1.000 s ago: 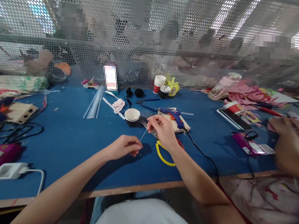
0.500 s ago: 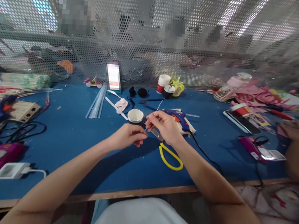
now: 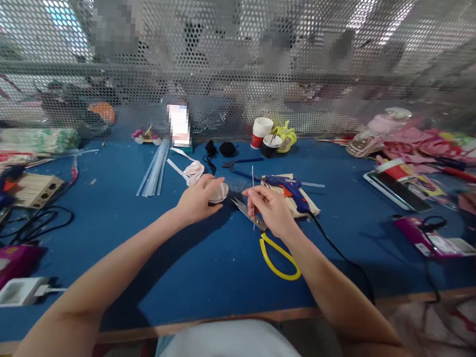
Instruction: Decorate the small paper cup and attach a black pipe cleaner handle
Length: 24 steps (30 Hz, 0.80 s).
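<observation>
My left hand [image 3: 197, 200] is closed around the side of a small white bowl-like cup [image 3: 220, 192] with a dark rim, which looks tipped. A thin, pale, twisted-looking stick [image 3: 252, 175] stands nearly upright in the pinched fingers of my right hand [image 3: 271, 209]; its lower end shows below them. Under that hand lies a pair of scissors with yellow handles [image 3: 277, 264], blades pointing away to the left. Just behind the cup is a loose roll of pale pink ribbon [image 3: 193, 171]. A blue glue gun [image 3: 290, 188] rests to the right of my right hand.
Clear glue sticks [image 3: 154, 170], a phone [image 3: 179, 126], black yarn [image 3: 227, 149], pliers [image 3: 239, 162] and paper cups [image 3: 261, 131] stand or lie toward the mesh screen [image 3: 228, 91]. Cables and a purple box [image 3: 429, 235] lie rightward, near another person's arm. A second glue gun [image 3: 3, 184] is at left.
My left hand has moved from beside the stick to the cup and taken hold of it, tipping it. My right hand has shifted slightly right, and the stick is now more upright.
</observation>
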{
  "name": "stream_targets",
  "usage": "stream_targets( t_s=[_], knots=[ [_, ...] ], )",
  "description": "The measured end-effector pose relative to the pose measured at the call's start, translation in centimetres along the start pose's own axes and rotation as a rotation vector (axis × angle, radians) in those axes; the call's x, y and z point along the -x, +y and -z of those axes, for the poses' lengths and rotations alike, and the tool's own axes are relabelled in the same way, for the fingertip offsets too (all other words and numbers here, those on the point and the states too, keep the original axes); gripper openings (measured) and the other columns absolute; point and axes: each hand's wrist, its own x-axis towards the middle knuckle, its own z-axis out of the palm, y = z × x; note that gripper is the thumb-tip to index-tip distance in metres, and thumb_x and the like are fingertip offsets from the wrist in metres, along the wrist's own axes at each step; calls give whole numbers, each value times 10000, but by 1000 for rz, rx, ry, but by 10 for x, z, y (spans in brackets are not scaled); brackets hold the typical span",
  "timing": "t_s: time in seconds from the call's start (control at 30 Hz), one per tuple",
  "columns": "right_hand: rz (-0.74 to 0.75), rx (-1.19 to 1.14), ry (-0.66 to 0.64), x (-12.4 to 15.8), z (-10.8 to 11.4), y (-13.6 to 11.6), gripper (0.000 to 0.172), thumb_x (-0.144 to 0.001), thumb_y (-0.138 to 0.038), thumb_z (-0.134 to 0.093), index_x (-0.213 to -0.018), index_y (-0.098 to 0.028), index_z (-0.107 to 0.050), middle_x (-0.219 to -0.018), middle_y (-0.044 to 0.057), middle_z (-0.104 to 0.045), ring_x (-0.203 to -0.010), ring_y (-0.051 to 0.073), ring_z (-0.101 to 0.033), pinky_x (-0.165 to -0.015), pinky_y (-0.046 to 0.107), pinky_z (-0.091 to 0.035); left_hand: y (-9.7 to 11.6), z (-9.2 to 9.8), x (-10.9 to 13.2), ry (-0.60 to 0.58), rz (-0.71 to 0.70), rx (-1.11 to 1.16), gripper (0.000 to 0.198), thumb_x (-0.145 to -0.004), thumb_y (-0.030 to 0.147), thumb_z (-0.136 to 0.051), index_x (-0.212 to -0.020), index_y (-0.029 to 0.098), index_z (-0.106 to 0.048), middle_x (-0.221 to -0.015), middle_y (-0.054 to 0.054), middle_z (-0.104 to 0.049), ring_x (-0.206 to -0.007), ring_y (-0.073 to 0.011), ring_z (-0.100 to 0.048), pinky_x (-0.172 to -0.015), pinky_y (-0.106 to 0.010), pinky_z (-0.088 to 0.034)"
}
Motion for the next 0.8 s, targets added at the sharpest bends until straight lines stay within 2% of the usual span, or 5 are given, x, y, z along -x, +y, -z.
stream_targets(
  t_s=[0.17,0.3,0.47,0.63,0.8],
  knots=[
    [-81,31,-47,2,0,0,294,-828,-436,-457,-853,-162,-562,-617,-10,-520,-507,83,-528,-457,217,-443,-39,34,10,104,207,-142,645,-717,379,-567,-1296,198,-346,-1188,-137,-431,-1040,-285,-507,-861,-422,-451],
    [-101,48,-72,3,-3,1,299,-828,-432,-455,-863,-158,-569,-630,-5,-523,-512,78,-524,-461,213,-442,-72,36,13,103,296,-219,708,-688,353,-607,-1300,125,-332,-1174,-188,-425,-1062,-317,-482,-891,-441,-414],
    [-112,52,-92,3,-4,6,296,-835,-420,-447,-869,-157,-578,-633,-3,-525,-517,76,-523,-466,209,-441,-53,35,6,236,313,-404,671,-689,408,-623,-1266,159,-388,-1265,-203,-381,-1166,-393,-349,-905,-549,-321],
    [-134,52,-93,4,-4,5,278,-825,-403,-468,-863,-152,-578,-627,-5,-522,-515,80,-528,-469,217,-446,-28,9,-26,-177,84,-272,213,-801,221,-493,-917,97,-621,-997,-155,-575,-1005,-267,-506,-844,-375,-400],
    [-123,47,-108,4,-5,2,272,-822,-396,-471,-852,-146,-575,-628,-3,-522,-518,84,-535,-468,220,-451,-30,-27,-53,-187,232,-217,249,-735,-2,-393,-802,-4,-633,-901,-262,-593,-943,-352,-544,-732,-434,-408]
  ],
)
